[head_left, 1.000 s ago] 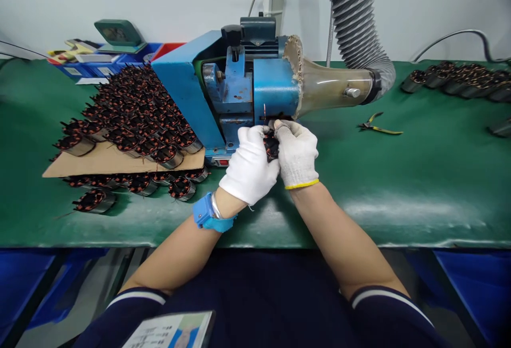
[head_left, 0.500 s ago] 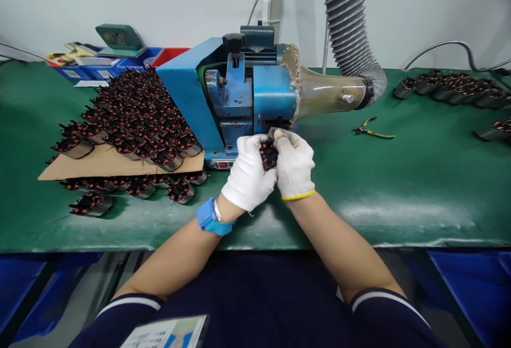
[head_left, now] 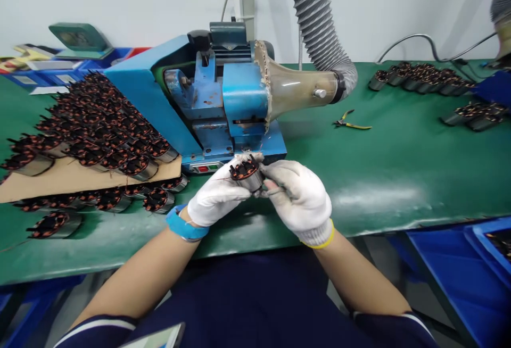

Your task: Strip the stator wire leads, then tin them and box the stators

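Observation:
A motor stator (head_left: 250,177), a silver metal ring with copper windings and black prongs, is held tilted in front of the blue machine. My left hand (head_left: 221,187), in a white glove with a blue strap at the wrist, wraps round its left side and far edge. The gloved fingers of my right hand (head_left: 301,193) close on the stator's right edge; their tips look grey and worn. Just beyond both hands stands the blue belt machine (head_left: 245,92), with a slot in its front and red and green buttons (head_left: 204,168).
Many stators (head_left: 99,124) crowd the left, partly on a cardboard sheet (head_left: 48,180). Yellow-handled pliers (head_left: 353,124) lie right of the machine. A grey hose (head_left: 319,18) joins its clear funnel (head_left: 297,90). More stators (head_left: 423,79) stand far right. Blue bins (head_left: 85,71) sit far left.
Both hands have drawn the stator back from the machine's slot toward me and tilted it. My right hand has shifted to its right edge. The camera view has turned to the right.

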`<state>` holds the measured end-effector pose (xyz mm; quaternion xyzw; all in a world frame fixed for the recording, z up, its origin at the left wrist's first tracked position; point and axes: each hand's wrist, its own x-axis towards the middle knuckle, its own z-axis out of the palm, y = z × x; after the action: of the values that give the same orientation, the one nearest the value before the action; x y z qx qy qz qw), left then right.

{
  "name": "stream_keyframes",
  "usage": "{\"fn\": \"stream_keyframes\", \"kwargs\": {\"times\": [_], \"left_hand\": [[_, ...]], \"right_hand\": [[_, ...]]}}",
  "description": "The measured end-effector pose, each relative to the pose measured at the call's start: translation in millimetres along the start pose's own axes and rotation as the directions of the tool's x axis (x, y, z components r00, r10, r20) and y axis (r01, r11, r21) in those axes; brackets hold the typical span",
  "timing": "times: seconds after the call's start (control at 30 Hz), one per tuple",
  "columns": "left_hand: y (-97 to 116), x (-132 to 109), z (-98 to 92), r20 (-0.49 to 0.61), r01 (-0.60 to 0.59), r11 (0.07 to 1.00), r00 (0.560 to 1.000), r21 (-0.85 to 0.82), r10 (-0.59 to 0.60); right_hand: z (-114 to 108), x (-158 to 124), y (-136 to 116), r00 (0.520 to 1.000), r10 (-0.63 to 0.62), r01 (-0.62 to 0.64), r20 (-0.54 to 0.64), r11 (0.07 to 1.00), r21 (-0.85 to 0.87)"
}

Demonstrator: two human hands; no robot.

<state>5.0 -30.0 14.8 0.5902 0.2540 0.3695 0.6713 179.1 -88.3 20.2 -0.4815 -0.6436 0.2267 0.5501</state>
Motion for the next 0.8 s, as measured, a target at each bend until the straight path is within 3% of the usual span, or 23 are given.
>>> {"fn": "stream_keyframes", "kwargs": {"times": [0.07, 0.13, 0.2, 0.3, 0.37, 0.47, 0.57, 0.67, 0.8], "left_hand": [[-1, 1, -0.2, 0.019, -0.013, 0.996, 1.000, 0.089, 0.012], [-2, 1, 1.6, 0.002, -0.082, 0.956, 0.996, 0.281, 0.085], [-4, 1, 4.8, -0.037, -0.194, 0.826, 0.967, 0.530, 0.251], [-10, 1, 9.0, -0.019, -0.307, 0.509, 0.843, 0.804, 0.538], [-15, 1, 10.1, 0.019, -0.323, 0.387, 0.789, 0.864, 0.615], [-21, 2, 10.2, 0.039, -0.328, 0.360, 0.783, 0.874, 0.620], [-23, 3, 10.6, 0.003, -0.312, 0.352, 0.751, 0.882, 0.660], [-22, 6, 11.1, -0.067, -0.254, 0.334, 0.697, 0.908, 0.714], [-22, 8, 9.1, -0.113, -0.210, 0.344, 0.686, 0.915, 0.719]], "right_hand": [[-2, 2, 2, 0.979, 0.201, -0.191, -0.025, 0.957, 0.219], [-3, 5, 8, 0.915, 0.403, -0.327, -0.031, 0.782, 0.530], [-2, 7, 17, 0.855, 0.515, -0.291, -0.065, 0.579, 0.762], [8, 6, 27, 0.767, 0.625, -0.188, -0.145, 0.436, 0.880], [18, 5, 28, 0.734, 0.671, -0.257, -0.105, 0.418, 0.871], [28, 9, 23, 0.774, 0.633, -0.389, -0.024, 0.504, 0.771], [23, 25, 22, 0.825, 0.556, -0.287, -0.106, 0.572, 0.768], [18, 40, 24, 0.793, 0.564, -0.136, -0.232, 0.534, 0.834], [37, 41, 20, 0.807, 0.587, -0.366, -0.066, 0.583, 0.726]]}}
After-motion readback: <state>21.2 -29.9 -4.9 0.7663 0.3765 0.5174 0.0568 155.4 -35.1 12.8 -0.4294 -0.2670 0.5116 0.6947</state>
